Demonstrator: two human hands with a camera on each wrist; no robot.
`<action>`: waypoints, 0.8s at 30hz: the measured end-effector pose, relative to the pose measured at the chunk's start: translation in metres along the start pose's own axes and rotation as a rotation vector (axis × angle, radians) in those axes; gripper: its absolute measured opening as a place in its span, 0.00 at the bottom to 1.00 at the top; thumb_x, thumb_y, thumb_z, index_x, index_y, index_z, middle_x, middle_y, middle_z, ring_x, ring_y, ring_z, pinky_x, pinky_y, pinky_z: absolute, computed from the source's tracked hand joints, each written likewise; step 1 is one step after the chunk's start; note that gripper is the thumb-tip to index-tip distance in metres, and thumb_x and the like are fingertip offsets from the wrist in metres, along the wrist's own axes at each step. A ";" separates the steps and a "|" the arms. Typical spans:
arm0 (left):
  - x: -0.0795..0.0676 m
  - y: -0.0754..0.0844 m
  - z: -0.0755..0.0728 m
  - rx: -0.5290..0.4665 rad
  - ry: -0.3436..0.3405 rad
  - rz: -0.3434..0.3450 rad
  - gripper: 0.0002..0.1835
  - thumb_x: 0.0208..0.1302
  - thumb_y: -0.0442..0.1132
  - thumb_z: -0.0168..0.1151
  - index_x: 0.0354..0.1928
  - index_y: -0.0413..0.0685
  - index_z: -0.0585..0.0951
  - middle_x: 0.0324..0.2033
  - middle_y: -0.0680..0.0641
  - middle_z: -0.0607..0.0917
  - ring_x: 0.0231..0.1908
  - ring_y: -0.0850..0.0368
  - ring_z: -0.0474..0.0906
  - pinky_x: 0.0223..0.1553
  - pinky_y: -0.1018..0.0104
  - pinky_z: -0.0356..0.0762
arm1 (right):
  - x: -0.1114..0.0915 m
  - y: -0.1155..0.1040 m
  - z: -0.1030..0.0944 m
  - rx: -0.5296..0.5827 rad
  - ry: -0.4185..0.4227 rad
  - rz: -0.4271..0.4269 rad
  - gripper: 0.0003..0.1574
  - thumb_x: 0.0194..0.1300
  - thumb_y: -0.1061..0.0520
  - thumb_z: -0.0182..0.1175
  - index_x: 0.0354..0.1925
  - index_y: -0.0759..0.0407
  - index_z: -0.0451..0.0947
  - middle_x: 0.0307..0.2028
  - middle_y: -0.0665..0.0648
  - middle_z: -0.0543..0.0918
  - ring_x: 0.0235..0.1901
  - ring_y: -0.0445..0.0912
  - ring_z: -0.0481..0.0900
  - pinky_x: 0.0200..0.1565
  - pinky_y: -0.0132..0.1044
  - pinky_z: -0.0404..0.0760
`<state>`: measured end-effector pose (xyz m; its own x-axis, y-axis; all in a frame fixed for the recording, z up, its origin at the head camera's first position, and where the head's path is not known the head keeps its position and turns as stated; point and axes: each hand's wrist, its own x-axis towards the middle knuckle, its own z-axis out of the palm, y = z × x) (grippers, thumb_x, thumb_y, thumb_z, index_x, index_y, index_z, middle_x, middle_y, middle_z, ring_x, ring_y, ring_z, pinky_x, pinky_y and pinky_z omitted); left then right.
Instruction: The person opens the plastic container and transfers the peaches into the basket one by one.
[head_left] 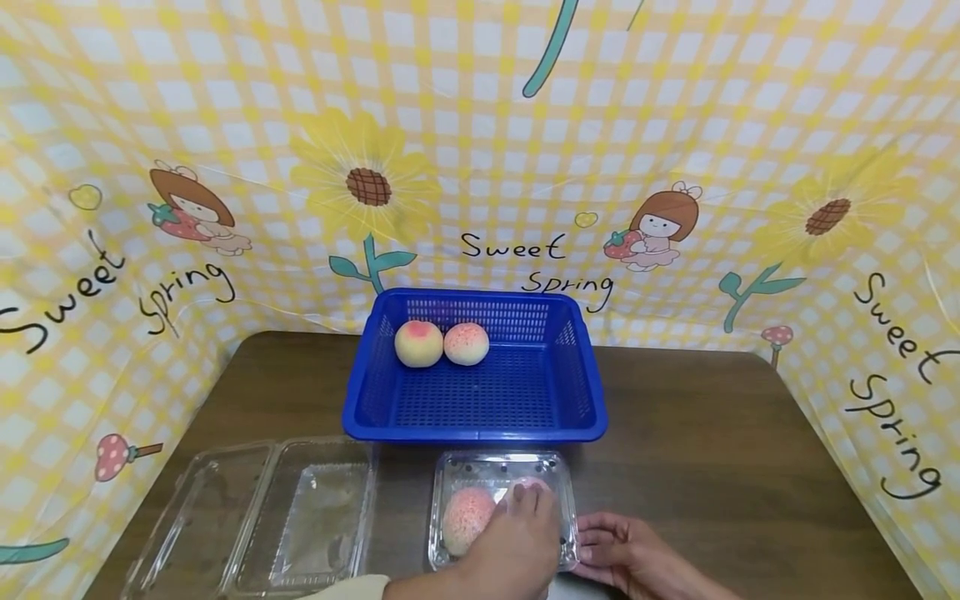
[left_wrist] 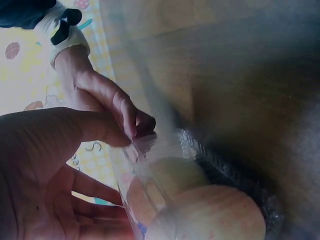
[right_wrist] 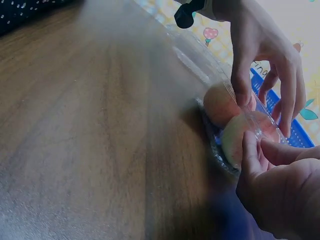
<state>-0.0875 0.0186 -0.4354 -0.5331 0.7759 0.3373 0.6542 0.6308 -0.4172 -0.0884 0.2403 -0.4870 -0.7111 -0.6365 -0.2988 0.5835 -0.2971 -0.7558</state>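
Two pink-and-cream peaches [head_left: 468, 518] sit in a clear plastic clamshell box [head_left: 444, 471] in front of the basket; the lid is down over them. My left hand [head_left: 517, 533] lies across the top of the lid, fingers fairly straight, covering most of the right peach. At the box's right edge, my right hand [head_left: 622, 550] pinches the rim between thumb and fingers. The right wrist view shows that hand [right_wrist: 282, 185] at the lid edge, with the left hand [right_wrist: 267, 60] spread above the peaches. Both hands meet the lid in the left wrist view.
Behind the box stands a blue plastic basket [head_left: 474, 433] with two more peaches [head_left: 418, 345] at its back left. A second clear clamshell [head_left: 255, 517] lies open on the left. The brown wooden table [head_left: 690, 433] backs onto a yellow checked cloth [head_left: 480, 167].
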 end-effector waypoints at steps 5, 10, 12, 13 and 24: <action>-0.007 0.006 0.002 0.048 0.010 -0.018 0.27 0.60 0.35 0.32 0.47 0.39 0.83 0.44 0.41 0.83 0.41 0.48 0.83 0.28 0.65 0.85 | 0.000 0.002 0.003 -0.001 0.065 -0.003 0.18 0.63 0.73 0.53 0.51 0.64 0.72 0.43 0.56 0.83 0.47 0.46 0.83 0.56 0.41 0.79; -0.011 0.006 0.002 0.075 0.004 0.001 0.37 0.58 0.32 0.18 0.50 0.41 0.83 0.47 0.41 0.83 0.44 0.49 0.82 0.31 0.68 0.84 | 0.000 0.003 0.003 -0.007 0.094 -0.013 0.17 0.63 0.73 0.53 0.50 0.63 0.73 0.42 0.55 0.84 0.46 0.46 0.84 0.55 0.40 0.80; -0.011 0.005 0.003 0.078 0.001 0.022 0.37 0.59 0.32 0.18 0.50 0.40 0.82 0.47 0.40 0.84 0.44 0.48 0.82 0.33 0.67 0.85 | 0.001 0.003 0.003 0.001 0.085 -0.015 0.17 0.63 0.73 0.52 0.50 0.63 0.73 0.42 0.55 0.84 0.46 0.46 0.84 0.55 0.40 0.80; -0.012 0.004 0.003 0.079 0.005 0.032 0.37 0.59 0.32 0.18 0.50 0.40 0.83 0.46 0.40 0.84 0.44 0.48 0.82 0.35 0.66 0.85 | 0.001 0.003 0.003 0.007 0.081 -0.014 0.18 0.63 0.73 0.52 0.50 0.63 0.73 0.42 0.55 0.84 0.46 0.46 0.84 0.56 0.40 0.80; -0.014 0.004 0.009 0.084 0.070 0.048 0.33 0.63 0.32 0.21 0.47 0.39 0.83 0.44 0.39 0.85 0.43 0.46 0.83 0.42 0.57 0.84 | 0.001 0.002 0.007 -0.005 0.075 -0.024 0.18 0.62 0.73 0.53 0.50 0.63 0.73 0.42 0.54 0.84 0.46 0.45 0.83 0.55 0.38 0.80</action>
<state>-0.0817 0.0104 -0.4492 -0.4616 0.8054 0.3718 0.6296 0.5927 -0.5023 -0.0851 0.2340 -0.4852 -0.7524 -0.5740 -0.3231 0.5642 -0.3083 -0.7659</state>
